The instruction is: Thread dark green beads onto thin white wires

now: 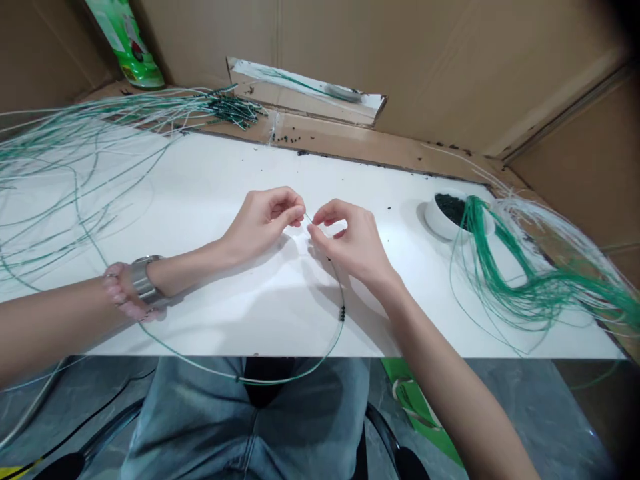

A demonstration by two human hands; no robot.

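Over the middle of the white table, my left hand point(273, 217) and my right hand point(347, 233) face each other with fingertips close together. Both are closed in a pinch on a thin green cord point(342, 287), a short bit of which shows between them. From below my right hand the cord curves down past the table's front edge and back up to the left, under my left wrist. Several small dark beads point(343, 313) sit together on it, and a dark speck shows nearer my right palm. Whether a bead is between my fingertips is hidden.
A white bowl point(436, 221) of dark beads point(450, 209) stands at the right, beside a bundle of green cords point(520, 287). More green and white cords point(125, 110) spread across the left. A green bottle point(137, 57) stands at the back left, before cardboard walls point(425, 67).
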